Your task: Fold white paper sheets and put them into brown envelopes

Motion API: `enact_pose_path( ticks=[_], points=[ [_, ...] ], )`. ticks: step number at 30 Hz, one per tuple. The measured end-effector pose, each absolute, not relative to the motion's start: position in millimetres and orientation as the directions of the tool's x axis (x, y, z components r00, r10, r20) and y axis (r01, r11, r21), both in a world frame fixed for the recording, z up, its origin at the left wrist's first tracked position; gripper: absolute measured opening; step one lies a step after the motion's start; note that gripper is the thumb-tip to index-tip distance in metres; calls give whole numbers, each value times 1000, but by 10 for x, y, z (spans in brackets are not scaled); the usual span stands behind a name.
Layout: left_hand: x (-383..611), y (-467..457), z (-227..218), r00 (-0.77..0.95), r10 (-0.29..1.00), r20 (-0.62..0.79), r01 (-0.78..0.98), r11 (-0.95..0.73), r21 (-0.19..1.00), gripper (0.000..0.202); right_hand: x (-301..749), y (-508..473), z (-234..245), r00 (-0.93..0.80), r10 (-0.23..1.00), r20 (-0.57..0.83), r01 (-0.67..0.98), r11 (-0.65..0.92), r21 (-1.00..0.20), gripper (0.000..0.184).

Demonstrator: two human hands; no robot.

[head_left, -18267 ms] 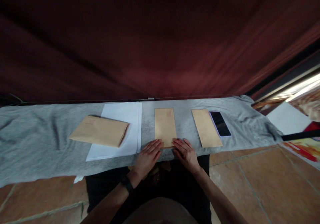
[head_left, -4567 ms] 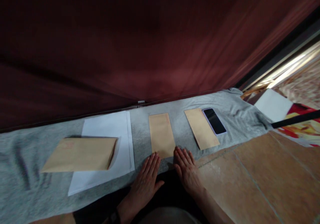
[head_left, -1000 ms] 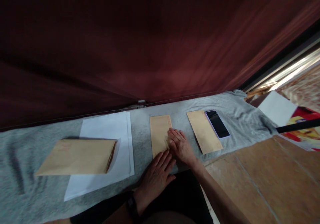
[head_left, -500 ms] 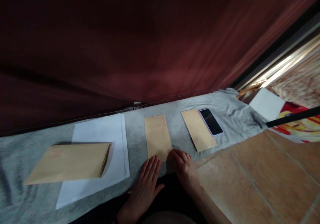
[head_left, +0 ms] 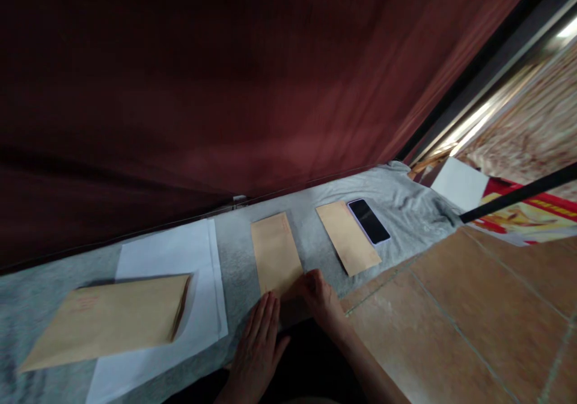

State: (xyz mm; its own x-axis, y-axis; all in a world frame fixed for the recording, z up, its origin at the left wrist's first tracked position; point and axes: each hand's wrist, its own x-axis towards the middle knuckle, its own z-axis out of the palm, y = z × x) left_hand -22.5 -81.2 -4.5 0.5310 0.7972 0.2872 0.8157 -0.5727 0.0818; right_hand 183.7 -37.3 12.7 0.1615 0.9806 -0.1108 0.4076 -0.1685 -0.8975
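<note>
A brown paper envelope [head_left: 276,254] lies on the grey cloth in front of me. My left hand [head_left: 256,344] rests flat with its fingers stretched over the near left corner, thumb held apart. At the near right corner, my right hand [head_left: 321,299] has its fingers curled in a pinch on the envelope's edge; the fingertips are partly hidden. To the right lies a second brown envelope [head_left: 348,238], with a smartphone in a pale purple case [head_left: 368,221] against its far right side.
On the left, a thick brown envelope [head_left: 112,323] lies across white paper sheets [head_left: 166,244]. Grey cloth [head_left: 238,260] covers the narrow surface, with a dark red curtain [head_left: 252,91] behind it. Tiled floor [head_left: 428,320], a white box [head_left: 460,183] and a black bar [head_left: 518,193] are on the right.
My right hand's fingers have curled into a pinch at the envelope's near right corner. The left hand stays flat on it. The whole view has shifted and tilted slightly.
</note>
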Motion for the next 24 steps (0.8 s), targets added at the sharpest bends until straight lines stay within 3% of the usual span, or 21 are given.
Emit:
enact_pose_path(
  ticks=[3,5,8,10,12,17,24],
  points=[
    [-214,-798,-9,511,820,258,800,-564,205,72,1844,-362,116,127,957,-260,133,-276,-952,29],
    [-206,-775,10,444,867,226,789,-498,360,64,1846,-340,100,113,940,-323,20,-327,-945,35],
    [-197,-718,14,167,976,138,718,-216,661,54,1864,-298,82,141,926,-351,-62,-345,-936,41],
    [-191,-663,18,-26,1000,5,542,10,840,53,1889,-277,88,166,920,-355,-96,-344,-934,44],
    [-175,-597,54,-111,977,-184,300,209,931,57,1919,-266,112,175,916,-362,-124,-344,-931,47],
    [-56,-442,280,-90,840,-535,-94,528,844,69,1987,-258,200,199,923,-328,-165,-298,-940,48],
    [151,-292,413,43,771,-636,-215,629,747,57,2016,-256,286,164,909,-382,-265,-333,-905,50]
  ],
)
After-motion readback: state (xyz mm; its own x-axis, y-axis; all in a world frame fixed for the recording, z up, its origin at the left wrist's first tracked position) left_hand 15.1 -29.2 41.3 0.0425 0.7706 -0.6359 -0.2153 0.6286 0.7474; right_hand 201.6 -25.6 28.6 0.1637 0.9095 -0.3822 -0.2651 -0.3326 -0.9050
